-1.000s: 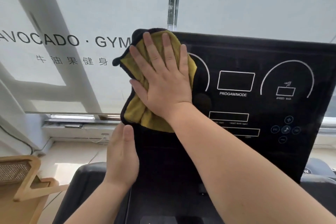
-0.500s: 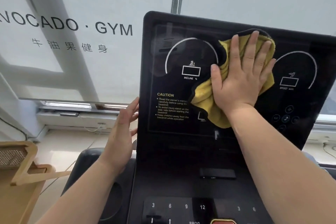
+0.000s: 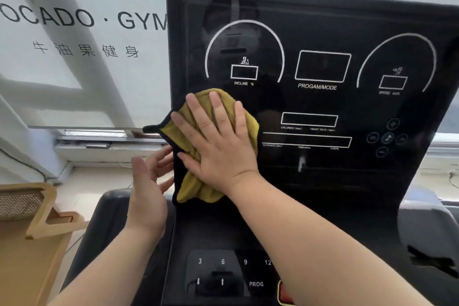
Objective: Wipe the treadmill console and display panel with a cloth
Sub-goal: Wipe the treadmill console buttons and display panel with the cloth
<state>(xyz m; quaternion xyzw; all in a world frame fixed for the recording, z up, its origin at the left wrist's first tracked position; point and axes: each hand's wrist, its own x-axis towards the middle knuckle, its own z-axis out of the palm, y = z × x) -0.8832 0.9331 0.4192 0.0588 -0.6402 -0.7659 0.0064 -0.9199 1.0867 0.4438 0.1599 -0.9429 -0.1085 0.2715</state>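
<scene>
The black treadmill display panel (image 3: 323, 32) stands upright ahead, with white arcs and boxes marked INCLINE, PROGAM/MODE and SPEED. My right hand (image 3: 218, 146) lies flat with fingers spread on a yellow cloth with a dark edge (image 3: 188, 189), pressing it against the panel's lower left corner. My left hand (image 3: 149, 191) is open beside the panel's left edge, fingertips near the cloth's dark border; whether they touch it is unclear. Below lies the console keypad (image 3: 223, 273) with numbers, arrows and PROG.
A frosted window with GYM lettering (image 3: 74, 32) fills the background. A light wooden piece of furniture (image 3: 29, 231) stands at the lower left. Grey padded treadmill parts (image 3: 427, 231) flank the console on the right. A red button edge (image 3: 283, 293) shows by my right forearm.
My right hand swept the cloth from the panel's top left across to the upper middle, then down to the lower left corner. My left hand stayed by the left edge.
</scene>
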